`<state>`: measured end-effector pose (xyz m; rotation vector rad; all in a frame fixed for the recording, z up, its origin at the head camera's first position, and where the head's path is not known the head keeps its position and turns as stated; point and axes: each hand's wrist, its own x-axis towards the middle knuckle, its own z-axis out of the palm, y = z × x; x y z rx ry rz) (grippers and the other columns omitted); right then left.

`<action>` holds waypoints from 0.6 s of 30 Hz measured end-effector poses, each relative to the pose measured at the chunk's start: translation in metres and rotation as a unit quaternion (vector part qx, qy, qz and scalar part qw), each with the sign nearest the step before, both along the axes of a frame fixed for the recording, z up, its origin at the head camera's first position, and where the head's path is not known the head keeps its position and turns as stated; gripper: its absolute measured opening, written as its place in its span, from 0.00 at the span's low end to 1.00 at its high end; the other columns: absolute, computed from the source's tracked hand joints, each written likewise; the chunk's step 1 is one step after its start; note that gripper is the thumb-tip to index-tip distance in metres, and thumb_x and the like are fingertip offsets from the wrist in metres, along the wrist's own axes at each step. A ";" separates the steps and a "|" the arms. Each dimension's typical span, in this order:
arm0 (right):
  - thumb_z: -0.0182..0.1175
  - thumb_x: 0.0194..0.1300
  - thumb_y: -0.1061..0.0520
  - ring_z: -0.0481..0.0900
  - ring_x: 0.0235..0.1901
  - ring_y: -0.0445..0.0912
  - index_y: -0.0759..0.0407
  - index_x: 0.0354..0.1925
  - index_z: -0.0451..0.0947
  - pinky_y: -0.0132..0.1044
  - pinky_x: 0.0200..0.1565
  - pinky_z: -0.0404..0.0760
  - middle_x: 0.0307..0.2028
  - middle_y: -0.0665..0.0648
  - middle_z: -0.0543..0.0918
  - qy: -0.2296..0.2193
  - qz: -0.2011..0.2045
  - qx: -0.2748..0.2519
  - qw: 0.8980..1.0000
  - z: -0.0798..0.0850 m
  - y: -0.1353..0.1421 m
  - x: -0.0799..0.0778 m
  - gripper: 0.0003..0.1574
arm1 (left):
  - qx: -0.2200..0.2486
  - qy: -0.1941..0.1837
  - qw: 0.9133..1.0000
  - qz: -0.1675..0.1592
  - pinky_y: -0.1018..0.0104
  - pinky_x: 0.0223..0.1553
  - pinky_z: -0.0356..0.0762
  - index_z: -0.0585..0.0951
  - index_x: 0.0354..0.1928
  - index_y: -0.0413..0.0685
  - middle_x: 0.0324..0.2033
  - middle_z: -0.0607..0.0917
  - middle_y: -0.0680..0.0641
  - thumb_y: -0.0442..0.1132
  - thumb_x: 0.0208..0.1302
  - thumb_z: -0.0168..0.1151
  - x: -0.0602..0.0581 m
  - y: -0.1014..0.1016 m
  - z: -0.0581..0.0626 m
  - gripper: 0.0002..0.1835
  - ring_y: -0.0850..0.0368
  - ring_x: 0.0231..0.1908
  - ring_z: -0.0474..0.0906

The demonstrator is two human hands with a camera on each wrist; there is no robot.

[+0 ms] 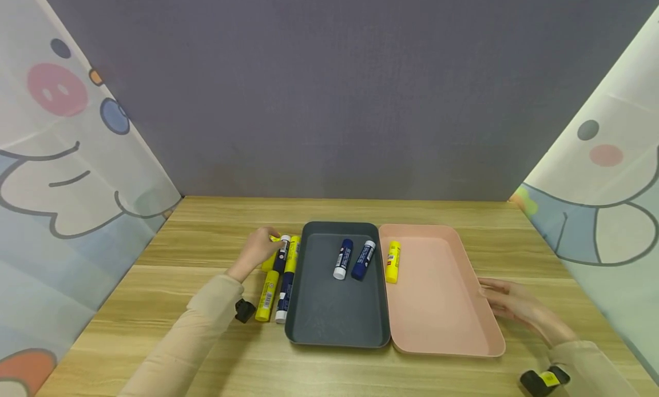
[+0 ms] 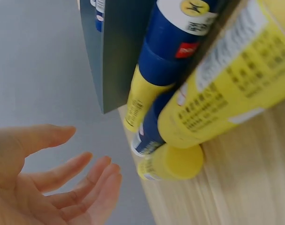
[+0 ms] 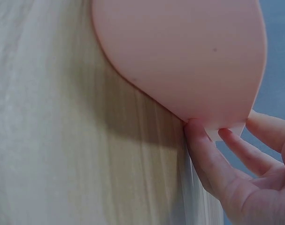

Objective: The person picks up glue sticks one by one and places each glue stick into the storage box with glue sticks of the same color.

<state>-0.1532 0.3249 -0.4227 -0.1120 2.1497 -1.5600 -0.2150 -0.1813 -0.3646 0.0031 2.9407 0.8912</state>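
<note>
My left hand [image 1: 259, 249] is over the far end of a group of glue sticks, its thumb and fingers apart with nothing between them in the left wrist view. Near its fingers lies a blue glue stick [image 1: 281, 254] with a white end; beside it is a yellow glue stick [image 1: 292, 255]. A further yellow glue stick [image 2: 180, 161] is partly hidden by the hand in the head view. Closer in lie another yellow glue stick [image 1: 267, 297] and a blue one [image 1: 285, 298]. My right hand [image 1: 515, 305] touches the pink tray [image 1: 437, 305] at its right side with its fingertips.
A dark grey tray [image 1: 337, 322] adjoins the pink tray and holds two blue glue sticks [image 1: 343, 259]. One yellow glue stick [image 1: 393, 262] lies at the pink tray's left side. A grey panel [image 1: 340, 99] stands behind the wooden table [image 1: 231, 214].
</note>
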 end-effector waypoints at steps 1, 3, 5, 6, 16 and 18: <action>0.49 0.65 0.54 0.76 0.42 0.36 0.82 0.61 0.40 0.37 0.45 0.75 0.53 0.73 0.68 0.000 0.000 0.001 1.000 0.000 0.000 0.000 0.43 | -0.001 -0.001 1.000 0.003 0.66 0.24 0.71 0.74 0.46 0.29 0.34 0.81 0.36 0.38 0.57 0.57 0.000 -0.001 -0.001 0.19 0.54 0.25 0.74; 0.49 0.65 0.53 0.76 0.42 0.37 0.82 0.61 0.40 0.37 0.45 0.75 0.53 0.73 0.68 0.000 -0.001 0.003 1.000 0.000 0.000 0.000 0.43 | 0.002 -0.007 1.000 0.008 0.68 0.21 0.69 0.74 0.46 0.29 0.34 0.81 0.36 0.37 0.57 0.57 0.000 -0.003 -0.002 0.19 0.55 0.23 0.73; 0.49 0.65 0.53 0.76 0.42 0.37 0.82 0.61 0.40 0.37 0.45 0.76 0.53 0.74 0.67 0.001 0.001 0.005 1.000 0.000 0.000 0.000 0.43 | 0.008 -0.012 1.000 0.011 0.69 0.19 0.67 0.73 0.47 0.28 0.32 0.80 0.37 0.37 0.57 0.56 0.000 -0.006 -0.004 0.19 0.57 0.19 0.70; 0.49 0.65 0.53 0.76 0.43 0.37 0.82 0.61 0.41 0.37 0.45 0.76 0.53 0.74 0.68 0.001 0.000 0.006 1.000 0.000 0.000 0.000 0.43 | 0.011 -0.015 1.000 0.013 0.71 0.18 0.66 0.72 0.48 0.28 0.29 0.80 0.38 0.37 0.58 0.55 0.000 -0.007 -0.005 0.20 0.58 0.18 0.69; 0.49 0.65 0.53 0.76 0.41 0.34 0.82 0.61 0.41 0.36 0.45 0.76 0.52 0.67 0.71 -0.006 -0.004 -0.008 1.000 -0.001 0.001 0.000 0.43 | 0.018 -0.019 0.999 0.030 0.71 0.18 0.66 0.71 0.49 0.25 0.35 0.78 0.32 0.36 0.57 0.56 -0.003 -0.016 -0.018 0.22 0.59 0.17 0.64; 0.49 0.65 0.54 0.76 0.41 0.34 0.82 0.61 0.41 0.36 0.45 0.76 0.52 0.65 0.72 -0.006 -0.002 -0.015 1.000 -0.001 0.001 0.000 0.43 | 0.014 -0.022 0.999 0.033 0.68 0.23 0.70 0.71 0.49 0.26 0.43 0.76 0.30 0.36 0.56 0.56 -0.004 -0.017 -0.020 0.22 0.55 0.22 0.68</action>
